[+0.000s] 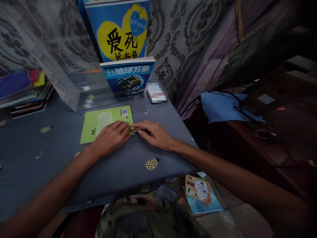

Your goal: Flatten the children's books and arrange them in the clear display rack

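Left hand (111, 137) laid flat, palm down, fingers extended onto lower right corner of green booklet (106, 123); nothing gripped. Booklet lay flat beneath and ahead of that hand on grey cloth (49, 158). Right hand (155, 134) placed just beside, fingertips touching booklet corner, open and pressing. Risk judged: booklet sliding on loose cloth under uneven pressure; upright blue book (127, 77) ahead could tip if nudged.
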The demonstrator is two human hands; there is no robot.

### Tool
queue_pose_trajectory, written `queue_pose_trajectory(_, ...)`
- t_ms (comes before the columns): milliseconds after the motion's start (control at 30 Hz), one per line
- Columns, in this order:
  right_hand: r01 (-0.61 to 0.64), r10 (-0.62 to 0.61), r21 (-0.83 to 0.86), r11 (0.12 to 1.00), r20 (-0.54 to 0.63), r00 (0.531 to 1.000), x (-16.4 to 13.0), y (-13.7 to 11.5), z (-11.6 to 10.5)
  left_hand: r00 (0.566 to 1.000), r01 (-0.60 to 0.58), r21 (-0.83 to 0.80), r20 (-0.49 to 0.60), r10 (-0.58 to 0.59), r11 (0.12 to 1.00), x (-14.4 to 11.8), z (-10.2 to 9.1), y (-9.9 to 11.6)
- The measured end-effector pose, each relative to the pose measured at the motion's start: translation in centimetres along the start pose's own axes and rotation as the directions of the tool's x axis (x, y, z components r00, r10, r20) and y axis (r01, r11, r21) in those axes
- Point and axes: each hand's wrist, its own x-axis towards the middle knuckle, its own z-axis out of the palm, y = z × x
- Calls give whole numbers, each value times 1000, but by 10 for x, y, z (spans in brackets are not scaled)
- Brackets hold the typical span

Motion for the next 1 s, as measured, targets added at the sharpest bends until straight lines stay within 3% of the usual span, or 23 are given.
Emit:
queue_pose_trajectory(133, -39, 40, 70, 997, -14, 999, 1, 0, 0, 999, -33, 43, 4, 32, 999, 0, -1, 1)
queue_pose_trajectory(533, -111, 116, 129, 985, -29, 993, 0, -3, -1, 998, 29, 15, 50, -29, 999, 2, -7, -1)
queue_pose_trajectory(733, -41, 51, 157, 987, -62, 997, 1, -3, 1, 998, 21, 41, 57, -24, 999, 3, -9, 0)
queue_pose_trajectory(1000, 13, -13, -9, 1000, -38, 999, 0, -3, 0, 999, -3, 17, 48, 2, 1000, 1, -10, 1)
